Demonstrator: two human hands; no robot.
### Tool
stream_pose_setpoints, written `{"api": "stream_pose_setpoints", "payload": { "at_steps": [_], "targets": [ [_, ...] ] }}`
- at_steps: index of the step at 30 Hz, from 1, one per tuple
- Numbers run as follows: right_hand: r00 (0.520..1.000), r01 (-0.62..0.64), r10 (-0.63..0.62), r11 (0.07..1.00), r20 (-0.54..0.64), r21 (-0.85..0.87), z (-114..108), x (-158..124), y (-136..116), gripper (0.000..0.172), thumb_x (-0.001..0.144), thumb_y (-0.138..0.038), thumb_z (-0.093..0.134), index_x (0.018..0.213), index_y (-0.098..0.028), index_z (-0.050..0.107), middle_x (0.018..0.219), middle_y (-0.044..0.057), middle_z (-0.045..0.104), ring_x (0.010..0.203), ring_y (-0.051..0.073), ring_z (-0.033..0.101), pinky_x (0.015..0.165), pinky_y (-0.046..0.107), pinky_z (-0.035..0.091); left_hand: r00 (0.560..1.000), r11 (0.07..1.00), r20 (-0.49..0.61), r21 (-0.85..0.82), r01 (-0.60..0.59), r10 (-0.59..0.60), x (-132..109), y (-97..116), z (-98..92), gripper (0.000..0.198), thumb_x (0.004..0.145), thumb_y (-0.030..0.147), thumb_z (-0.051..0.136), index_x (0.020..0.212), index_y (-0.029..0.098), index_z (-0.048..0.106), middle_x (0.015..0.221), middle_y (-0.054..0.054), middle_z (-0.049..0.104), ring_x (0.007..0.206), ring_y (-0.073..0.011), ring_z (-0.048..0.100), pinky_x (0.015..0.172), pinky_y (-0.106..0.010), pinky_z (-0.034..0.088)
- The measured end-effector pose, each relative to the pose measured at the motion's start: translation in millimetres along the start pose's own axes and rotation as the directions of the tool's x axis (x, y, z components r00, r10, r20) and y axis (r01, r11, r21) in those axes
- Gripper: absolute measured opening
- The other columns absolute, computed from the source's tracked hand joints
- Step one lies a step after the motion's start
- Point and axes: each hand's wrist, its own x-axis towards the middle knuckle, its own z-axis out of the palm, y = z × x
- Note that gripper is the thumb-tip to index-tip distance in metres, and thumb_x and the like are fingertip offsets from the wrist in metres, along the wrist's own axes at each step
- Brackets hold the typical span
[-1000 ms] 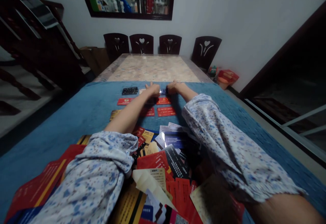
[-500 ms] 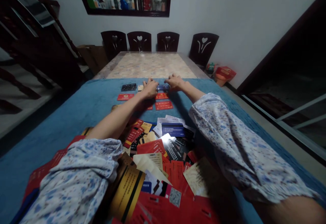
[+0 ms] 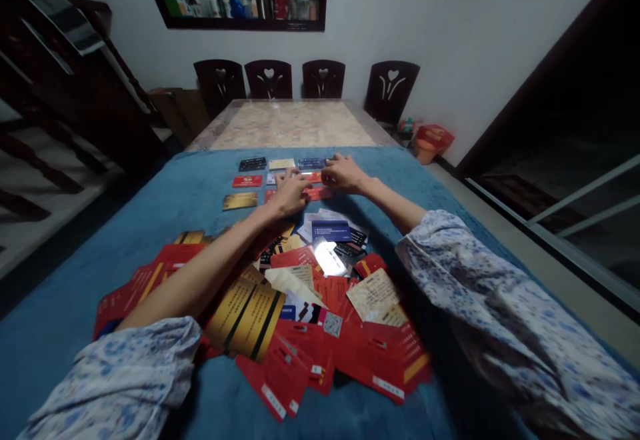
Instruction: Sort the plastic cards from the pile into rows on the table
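Rows of cards lie at the far part of the blue cloth. My left hand [image 3: 291, 192] hovers low over the middle column, fingers apart and bent, fingertips by the left end of a red card [image 3: 314, 177]. At that card's right end my right hand [image 3: 344, 172] has its fingers curled, thumb and fingertips closed on the edge. Behind them sit a black card [image 3: 253, 164], a cream card [image 3: 281, 165] and a dark blue card [image 3: 312, 163]. To the left are a red card with a pale emblem [image 3: 247, 181] and a gold card [image 3: 240, 201]. My left hand partly covers the front rows.
A loose heap of red, gold, black and white cards and sleeves [image 3: 330, 293] spreads beneath my forearms. Blue cloth [image 3: 165, 207] covers the near table; the patterned tabletop [image 3: 295, 123] shows beyond. Several dark chairs [image 3: 323, 80] line the far wall.
Both hands have come nearer, from the back row's blue card to the red card in the row before it. The cream and blue cards are now uncovered. The view has shifted slightly.
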Motion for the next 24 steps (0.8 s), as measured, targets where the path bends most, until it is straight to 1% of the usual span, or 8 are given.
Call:
{"api": "stream_pose_setpoints", "payload": {
  "at_steps": [4,6,9,13,19,24],
  "targets": [
    [0.999,0.035,-0.035,0.999,-0.008,0.001,0.8,-22.0,-10.8,0.025,0.093,-0.026,0.056,0.107,-0.018,0.075,0.113,0.015,0.071,0.111,0.032,0.046,0.082,0.039,0.030,1.000,1.000,0.024,-0.019,0.011,-0.011,-23.2,17.7,-5.5,0.030,0.083,0.016,0.058,0.107,0.017,0.076,0.120,-0.015,0.069,0.130,-0.0410,0.041,0.097,-0.060,0.035],
    [0.999,0.049,-0.049,0.999,-0.013,0.010,2.9,-33.8,-14.9,0.024,0.094,-0.027,0.056,0.106,-0.019,0.075,0.112,0.015,0.071,0.109,0.031,0.046,0.081,0.038,0.029,0.999,1.000,0.041,-0.029,-0.005,0.006,-32.7,26.3,-8.9,0.031,0.083,0.015,0.057,0.108,0.018,0.076,0.121,-0.014,0.069,0.130,-0.0404,0.041,0.097,-0.059,0.035],
    [0.998,0.055,-0.054,0.998,-0.027,0.028,6.6,-52.5,-19.3,0.024,0.096,-0.028,0.054,0.104,-0.019,0.075,0.110,0.014,0.071,0.107,0.030,0.045,0.078,0.037,0.026,0.998,0.999,0.056,-0.042,-0.034,0.036,-43.5,37.1,-11.0,0.029,0.085,0.014,0.056,0.106,0.019,0.076,0.121,-0.014,0.069,0.132,-0.0401,0.040,0.097,-0.059,0.034],
    [0.998,0.058,-0.056,0.997,-0.042,0.050,8.8,-79.4,-22.3,0.022,0.096,-0.027,0.054,0.102,-0.019,0.075,0.107,0.013,0.071,0.106,0.028,0.044,0.077,0.036,0.024,0.996,0.995,0.050,-0.061,-0.075,0.078,-54.4,50.4,-9.1,0.027,0.088,0.015,0.055,0.106,0.020,0.076,0.118,-0.014,0.069,0.132,-0.0396,0.040,0.099,-0.059,0.032],
    [0.996,0.052,-0.046,0.996,-0.078,0.072,11.9,-121.1,-23.2,0.021,0.097,-0.027,0.055,0.098,-0.020,0.074,0.102,0.013,0.070,0.102,0.027,0.044,0.078,0.037,0.026,0.986,0.982,0.051,-0.109,-0.152,0.158,-69.3,73.8,-9.5,0.027,0.091,0.017,0.053,0.104,0.021,0.077,0.115,-0.014,0.070,0.128,-0.0369,0.042,0.099,-0.059,0.031],
    [0.986,0.089,-0.066,0.984,-0.153,0.154,17.7,-159.8,-24.0,0.023,0.098,-0.031,0.054,0.103,-0.021,0.073,0.103,0.012,0.069,0.100,0.027,0.046,0.082,0.039,0.031,0.967,0.964,0.078,-0.130,-0.232,0.243,-84.0,89.6,-13.3,0.029,0.092,0.017,0.053,0.112,0.020,0.074,0.118,-0.014,0.070,0.127,-0.0350,0.044,0.100,-0.059,0.030]
  ]
}}
